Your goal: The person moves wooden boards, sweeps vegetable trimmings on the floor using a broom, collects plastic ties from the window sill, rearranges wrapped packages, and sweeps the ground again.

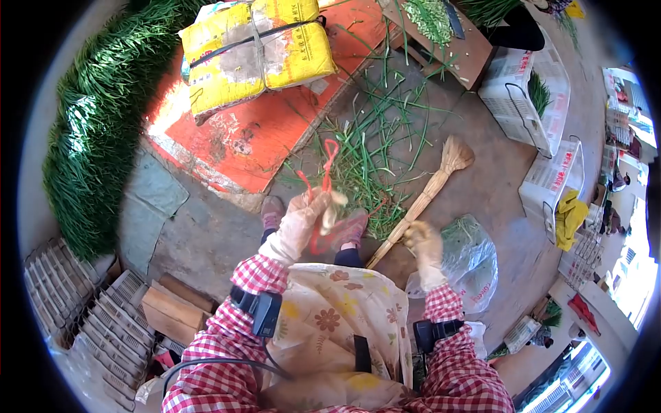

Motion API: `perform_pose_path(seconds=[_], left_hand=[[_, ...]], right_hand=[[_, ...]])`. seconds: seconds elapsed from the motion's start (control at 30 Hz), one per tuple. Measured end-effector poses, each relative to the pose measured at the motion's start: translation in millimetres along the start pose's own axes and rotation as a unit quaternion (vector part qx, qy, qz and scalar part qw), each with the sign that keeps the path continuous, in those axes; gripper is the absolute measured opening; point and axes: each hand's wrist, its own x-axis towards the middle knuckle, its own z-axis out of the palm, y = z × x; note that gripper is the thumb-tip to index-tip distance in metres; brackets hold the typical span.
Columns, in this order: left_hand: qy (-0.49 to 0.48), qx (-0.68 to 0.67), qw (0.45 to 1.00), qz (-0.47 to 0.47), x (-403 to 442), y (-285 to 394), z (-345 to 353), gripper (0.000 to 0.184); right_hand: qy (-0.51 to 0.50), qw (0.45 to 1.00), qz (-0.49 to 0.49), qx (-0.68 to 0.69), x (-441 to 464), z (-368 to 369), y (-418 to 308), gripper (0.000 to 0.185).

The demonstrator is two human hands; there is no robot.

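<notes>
My left hand (303, 219), in a pale glove, is closed on a red string (331, 153). Loops of the string stick up above the fingers, and more of it hangs below the hand. My right hand (424, 249), in a yellowed glove, is curled beside the handle of a straw broom (434, 184). It is slightly smeared, and what it holds, if anything, is hidden. The broom lies slantwise on the floor, its head away from me. Loose green stalks (375, 162) are strewn on the floor in front of my feet.
A tied yellow bundle (292, 51) rests on an orange sheet (234, 148). A long heap of greens (89, 151) lines the left. Chopped greens (428, 20) lie on a wooden board (475, 58). White crates (544, 186) stand right, near a clear plastic bag (471, 251).
</notes>
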Motion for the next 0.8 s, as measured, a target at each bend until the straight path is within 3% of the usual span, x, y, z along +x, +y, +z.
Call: perform_pose_path(seconds=[0.07, 0.13, 0.2, 0.3, 0.4, 0.47, 0.6, 0.67, 0.73, 0.77, 0.8], left_hand=[[0.001, 0.061, 0.997, -0.038, -9.5, 7.7, 7.9, 0.029], [-0.020, 0.094, 0.992, -0.078, -17.8, 12.7, 15.4, 0.029], [-0.026, 0.112, 0.988, -0.101, -25.0, 19.9, 24.9, 0.026], [-0.049, 0.136, 0.983, -0.112, -34.5, 37.9, 33.4, 0.027], [-0.090, 0.118, 0.983, -0.109, -43.0, 54.7, 35.2, 0.028], [-0.114, 0.103, 0.980, -0.124, -48.6, 61.9, 28.1, 0.029], [-0.094, 0.100, 0.980, -0.142, -63.6, 72.4, 9.1, 0.030], [-0.076, 0.141, 0.977, -0.144, -72.3, 85.4, 0.1, 0.032], [-0.077, 0.075, 0.990, -0.090, -77.2, 75.0, -35.1, 0.033], [-0.070, 0.085, 0.994, -0.017, -79.6, 79.3, -39.8, 0.034], [-0.044, 0.044, 0.998, -0.014, -83.3, 81.2, -40.5, 0.034]], right_hand=[[0.040, 0.999, -0.036, 0.000, -13.7, -0.8, -81.0, 0.023], [-0.093, 0.989, -0.040, 0.108, -41.1, 15.7, -156.3, 0.028], [-0.211, 0.973, -0.033, 0.085, -53.1, 35.4, -193.6, 0.031], [-0.249, 0.961, -0.041, 0.117, -61.6, 64.7, -215.6, 0.023], [-0.205, 0.968, -0.081, 0.119, -72.1, 58.7, -232.1, 0.021], [-0.104, 0.971, -0.115, 0.180, -69.1, 48.2, -234.6, 0.021], [0.099, 0.881, -0.295, 0.356, -44.1, -27.2, -248.6, 0.030], [0.195, 0.868, -0.313, 0.334, -18.3, -83.9, -242.7, 0.029], [0.293, 0.864, -0.299, 0.280, -3.7, -121.1, -242.0, 0.028], [0.261, 0.889, -0.299, 0.229, -13.1, -111.7, -248.0, 0.028], [0.229, 0.909, -0.301, 0.175, -25.5, -100.6, -251.0, 0.028]])
